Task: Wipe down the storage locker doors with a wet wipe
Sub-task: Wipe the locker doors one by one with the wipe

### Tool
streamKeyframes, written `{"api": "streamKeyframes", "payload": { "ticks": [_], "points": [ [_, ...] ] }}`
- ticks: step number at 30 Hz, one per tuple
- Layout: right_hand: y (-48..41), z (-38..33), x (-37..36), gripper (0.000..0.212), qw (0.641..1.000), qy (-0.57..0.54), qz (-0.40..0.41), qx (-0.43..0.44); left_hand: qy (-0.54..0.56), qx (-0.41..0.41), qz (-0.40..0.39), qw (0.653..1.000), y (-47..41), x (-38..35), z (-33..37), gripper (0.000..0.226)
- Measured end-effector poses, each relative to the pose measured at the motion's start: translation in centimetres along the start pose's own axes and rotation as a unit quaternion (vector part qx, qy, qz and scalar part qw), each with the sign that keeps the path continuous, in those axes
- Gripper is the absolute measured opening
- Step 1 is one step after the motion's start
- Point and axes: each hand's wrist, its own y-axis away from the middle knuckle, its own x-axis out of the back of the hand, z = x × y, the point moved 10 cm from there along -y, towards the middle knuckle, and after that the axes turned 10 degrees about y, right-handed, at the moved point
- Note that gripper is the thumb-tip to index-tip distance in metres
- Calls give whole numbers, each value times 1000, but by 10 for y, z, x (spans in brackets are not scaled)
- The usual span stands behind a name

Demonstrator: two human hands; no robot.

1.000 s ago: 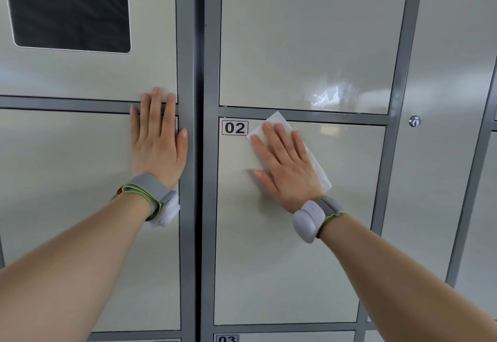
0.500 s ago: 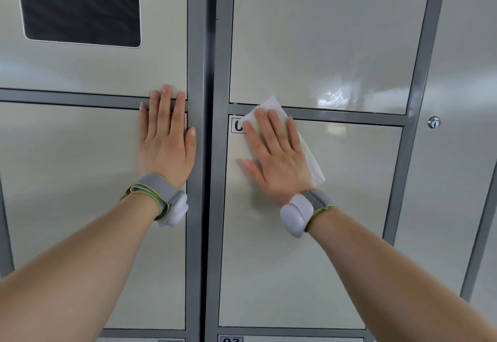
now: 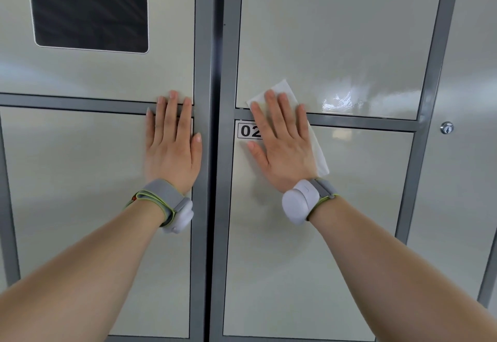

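A white wet wipe (image 3: pixel 317 150) lies flat against the cream locker door marked 02 (image 3: pixel 309 247). My right hand (image 3: pixel 282 142) presses it there with flat, spread fingers, partly covering the 02 label (image 3: pixel 248 130). The wipe's top corner and my fingertips reach over the grey crossbar onto the door above (image 3: pixel 336 32). My left hand (image 3: pixel 172 142) rests flat and empty on the neighbouring left door (image 3: pixel 75 207), fingertips on its top frame bar. Both wrists wear grey bands.
Grey metal frame bars (image 3: pixel 209 153) separate the doors. The upper left door has a dark window panel (image 3: pixel 88 5). A small round key lock (image 3: pixel 446 127) sits on the tall door at the right. A wet sheen (image 3: pixel 338 101) shows on the upper right door.
My right hand slid the wipe left over the 02 label, then up across the crossbar, so the label shows again. The left hand stayed in place.
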Motion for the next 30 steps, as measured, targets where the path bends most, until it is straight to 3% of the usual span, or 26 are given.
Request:
{"api": "streamKeyframes", "payload": {
  "ticks": [9, 12, 17, 30],
  "points": [
    [46, -27, -8, 59, 995, 4, -15, 103, 7, 4, 0, 1000, 1, 1, 0, 55],
    [40, -22, -5, 58, 995, 0, -4, 100, 9, 4, 0, 1000, 0, 1, -1, 55],
    [3, -9, -3, 60, 1000, -8, 8, 18, 7, 4, 0, 1000, 3, -1, -2, 55],
    [47, -36, -10, 59, 992, 17, -15, 122, 9, -3, -2, 1000, 1, 2, -1, 55]
  ]
}}
